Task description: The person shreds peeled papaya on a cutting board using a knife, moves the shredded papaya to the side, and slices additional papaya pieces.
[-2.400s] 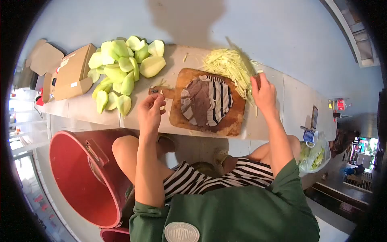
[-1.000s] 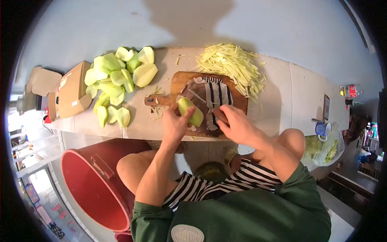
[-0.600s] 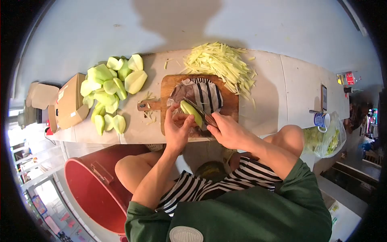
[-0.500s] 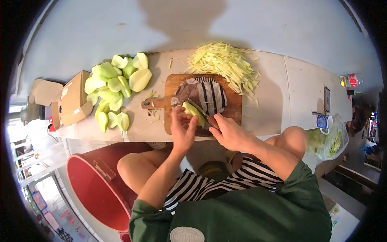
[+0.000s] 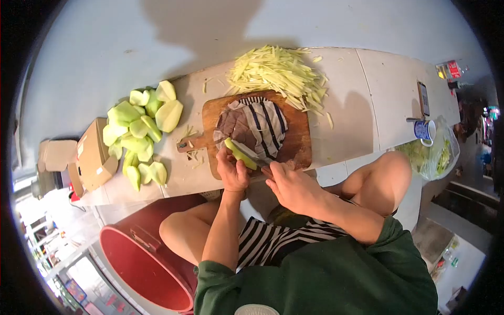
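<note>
The left hand (image 5: 232, 174) grasps a smooth, elongated, pale green piece of produce (image 5: 241, 156) above the near side of a brown wooden cutting board (image 5: 300, 126), seemingly from below so its upper edge stays exposed. The right hand (image 5: 291, 190) clasps the brown handle of a grey metal knife (image 5: 253, 154), angled alongside the piece. A round, brown and striped cloth (image 5: 269, 123) lies on the board, perhaps as padding. Beyond sit 1 heap of yellow-green shreds (image 5: 275, 76) and, leftward on the beige desk (image 5: 341, 123), 1 pile of green slabs (image 5: 124, 115), likely for easy reach.
</note>
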Available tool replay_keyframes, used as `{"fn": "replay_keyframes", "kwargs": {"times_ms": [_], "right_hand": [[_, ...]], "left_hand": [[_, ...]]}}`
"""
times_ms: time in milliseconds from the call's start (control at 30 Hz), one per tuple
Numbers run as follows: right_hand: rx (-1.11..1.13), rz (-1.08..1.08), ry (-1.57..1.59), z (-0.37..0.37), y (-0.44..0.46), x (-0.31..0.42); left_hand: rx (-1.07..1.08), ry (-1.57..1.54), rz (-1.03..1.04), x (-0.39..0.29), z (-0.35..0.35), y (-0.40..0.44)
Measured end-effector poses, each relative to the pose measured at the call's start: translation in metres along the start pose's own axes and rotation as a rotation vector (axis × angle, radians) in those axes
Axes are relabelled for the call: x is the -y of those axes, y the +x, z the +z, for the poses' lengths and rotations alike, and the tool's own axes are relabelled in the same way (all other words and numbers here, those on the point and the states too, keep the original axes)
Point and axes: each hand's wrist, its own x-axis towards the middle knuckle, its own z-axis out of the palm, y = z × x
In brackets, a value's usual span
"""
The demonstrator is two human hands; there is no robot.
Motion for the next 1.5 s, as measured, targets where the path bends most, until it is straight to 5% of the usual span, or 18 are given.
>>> {"fn": "replay_keyframes", "kwargs": {"times_ms": [433,867,1033,1200,1267,1500], "right_hand": [[-0.012,-0.001,-0.127,-0.011,-0.018,0.033],[0.089,0.061,-0.142,-0.015,-0.003,0.022],[-0.126,-0.077,-0.039,0.015,0.017,-0.009],[-0.047,0.018,-0.081,0.020,0.022,-0.017],[-0.136,-0.097,-0.104,0.013,0.013,-0.008],[0.055,-0.001,-0.174,-0.019,-0.010,0.026]], "left_hand": [[-0.092,0.345,0.154,0.002,0.000,0.003],[-0.090,0.156,0.122,-0.001,0.003,0.002],[-0.150,0.093,0.077,0.002,0.009,0.001],[-0.012,0.142,0.047,0.018,-0.007,-0.008],[-0.058,0.067,0.029,0.013,0.000,-0.005],[-0.053,0.259,0.035,0.004,-0.004,-0.002]]}}
